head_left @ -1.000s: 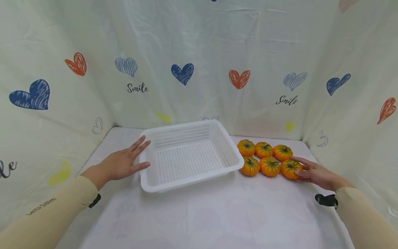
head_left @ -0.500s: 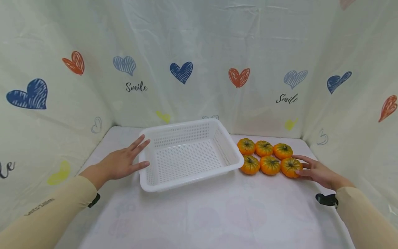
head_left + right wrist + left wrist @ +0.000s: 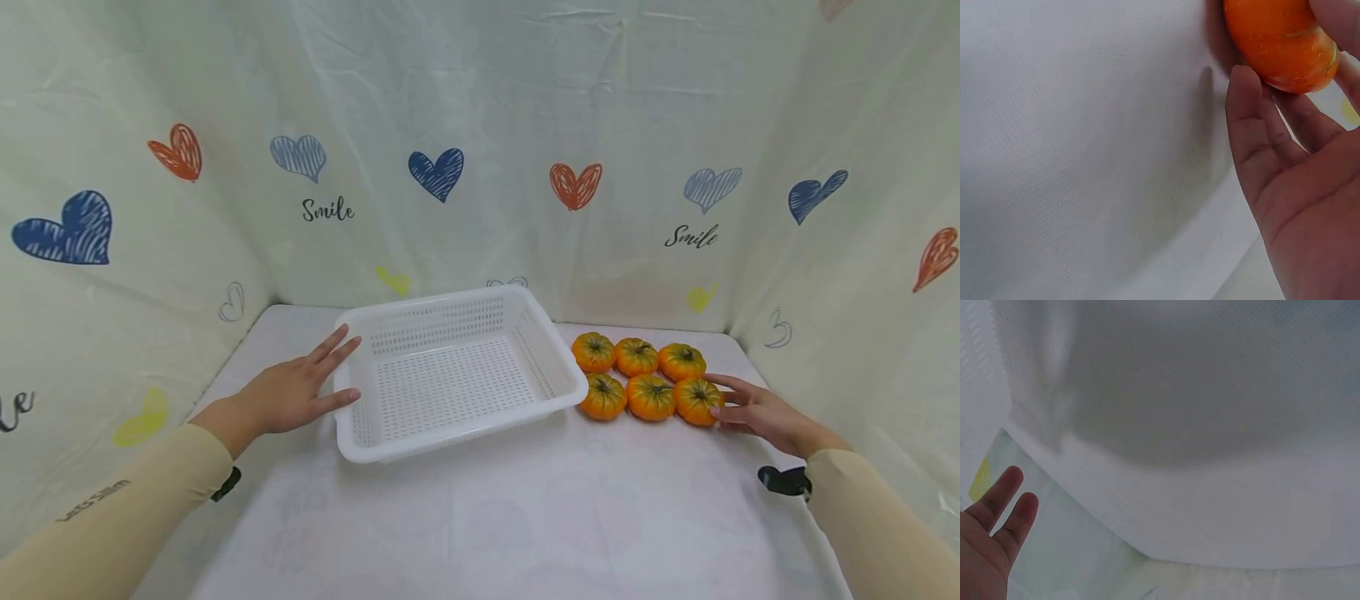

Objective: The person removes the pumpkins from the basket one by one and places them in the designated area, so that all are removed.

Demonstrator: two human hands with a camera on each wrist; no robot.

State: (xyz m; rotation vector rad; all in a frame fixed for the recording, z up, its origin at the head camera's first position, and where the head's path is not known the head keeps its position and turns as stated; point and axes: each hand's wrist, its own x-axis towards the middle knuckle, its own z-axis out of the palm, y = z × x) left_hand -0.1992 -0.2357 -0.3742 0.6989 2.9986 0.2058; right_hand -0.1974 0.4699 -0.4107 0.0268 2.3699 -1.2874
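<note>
A white perforated plastic basket (image 3: 457, 379) sits slightly askew on the table. My left hand (image 3: 292, 392) is at its left rim with fingers spread and straight; two of these fingers (image 3: 1016, 519) show in the left wrist view. Right of the basket, several small orange-and-green pumpkins lie in two rows. My right hand (image 3: 765, 417) is at the right side of the front-right pumpkin (image 3: 696, 402), its thumb and fingers touching it without wrapping round. In the right wrist view this pumpkin (image 3: 1279, 44) appears between the thumb and the loosely extended fingers (image 3: 1247, 119).
The white-covered table (image 3: 510, 517) extends in front of the basket. A pale curtain (image 3: 495, 100) printed with hearts and "Smile" encloses the back and sides. The nearest basket corner meets the front-left pumpkin (image 3: 603, 397).
The front-right pumpkin has shifted slightly left toward its neighbour, with my right hand against its right side. The right fingers reach less far over it. My left hand and the basket stay put.
</note>
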